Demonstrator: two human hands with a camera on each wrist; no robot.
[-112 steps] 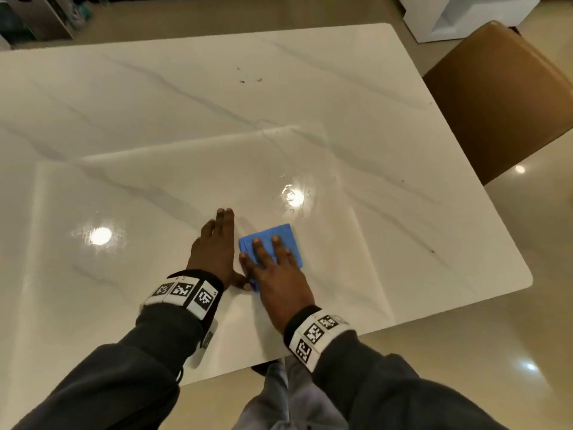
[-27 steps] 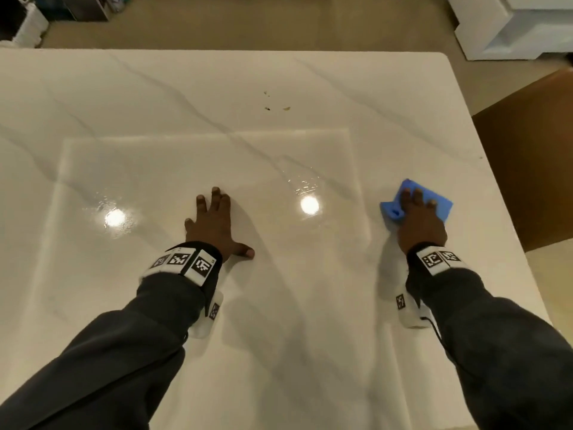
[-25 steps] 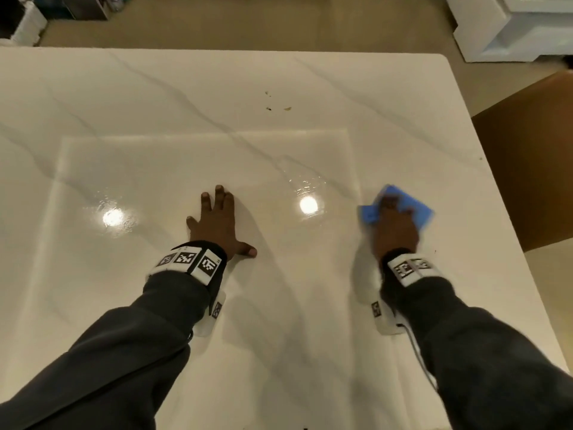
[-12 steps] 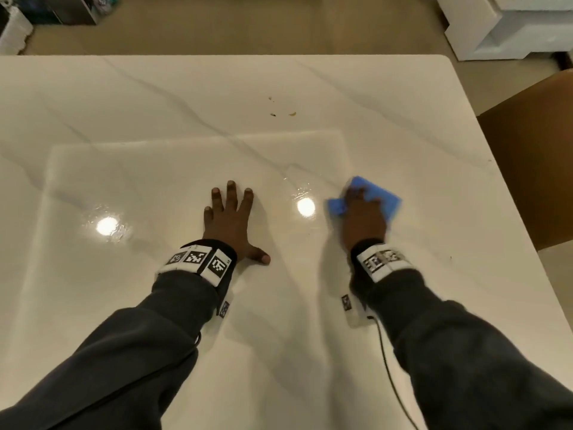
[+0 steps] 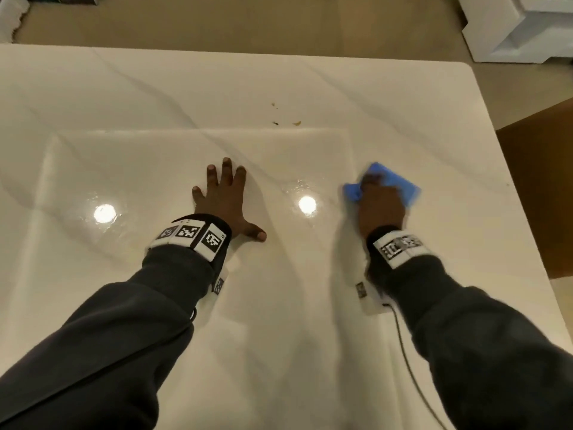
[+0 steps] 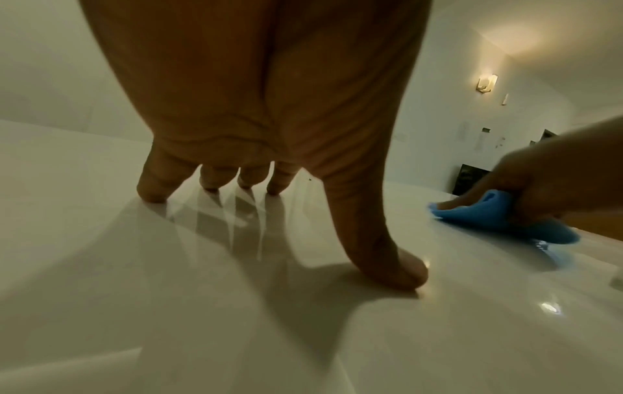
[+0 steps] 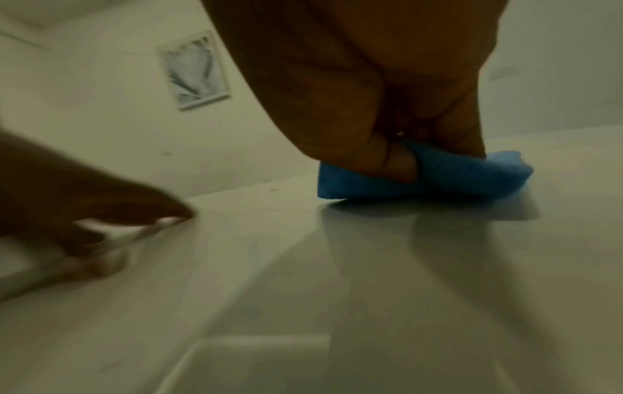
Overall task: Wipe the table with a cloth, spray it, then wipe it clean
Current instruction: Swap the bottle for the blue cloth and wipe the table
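Observation:
A blue cloth (image 5: 400, 184) lies on the glossy white marble table (image 5: 310, 336), right of centre. My right hand (image 5: 379, 206) presses down on it. In the right wrist view the cloth (image 7: 455, 176) is bunched and my thumb and fingers curl into its fold. The left wrist view shows the cloth (image 6: 489, 216) under that hand (image 6: 556, 181) too. My left hand (image 5: 224, 200) lies flat on the table at the centre with its fingers spread, holding nothing. No spray bottle is in view.
A few small crumbs (image 5: 285, 119) lie on the table beyond my hands. A brown chair (image 5: 539, 197) stands at the table's right edge. White furniture (image 5: 521, 26) stands on the floor at the far right. Two ceiling lights reflect in the tabletop.
Over the last second my right hand swept the cloth left from near the table's right edge, then moved it slightly back to the right. My left hand stayed planted.

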